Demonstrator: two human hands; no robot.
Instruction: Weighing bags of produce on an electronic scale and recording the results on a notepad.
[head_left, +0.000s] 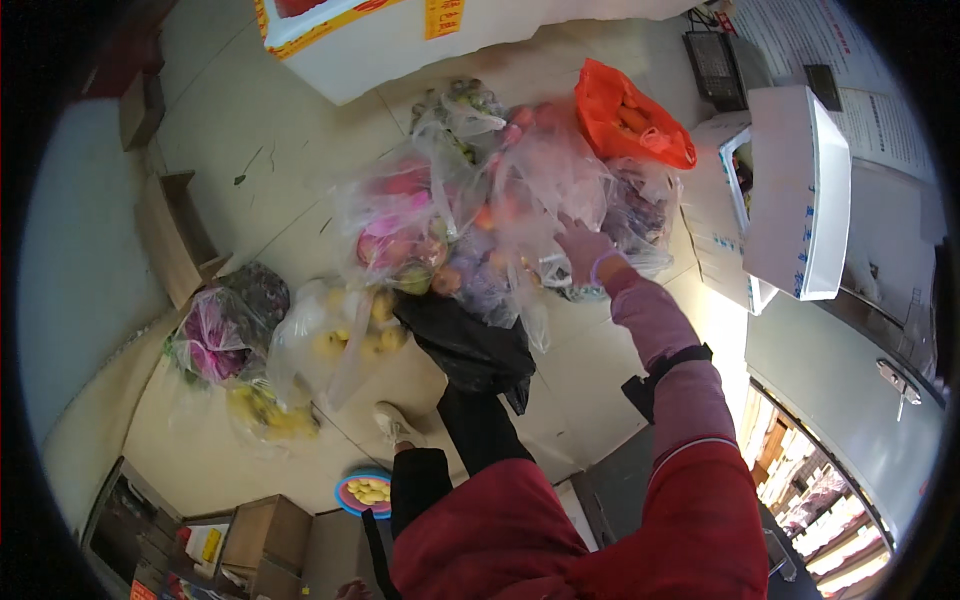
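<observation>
My right hand [584, 247], in a pink sleeve with a purple band at the wrist, reaches forward into a heap of clear plastic bags [520, 190] holding red, pink and orange fruit. Its fingers close on the film of one bag, which is blurred. An orange bag of carrots [632, 124] lies just behind the heap. A black plastic bag [468, 345] hangs below the heap in front of my legs. My left hand is not visible.
On the tiled floor to the left lie bags of yellow fruit [340, 335], purple produce [215, 335] and bananas [265, 415]. A white foam box [790, 190] stands on the right, a white chest [370, 45] at the back. A blue bowl [365, 492] and cardboard boxes [265, 530] sit near my feet.
</observation>
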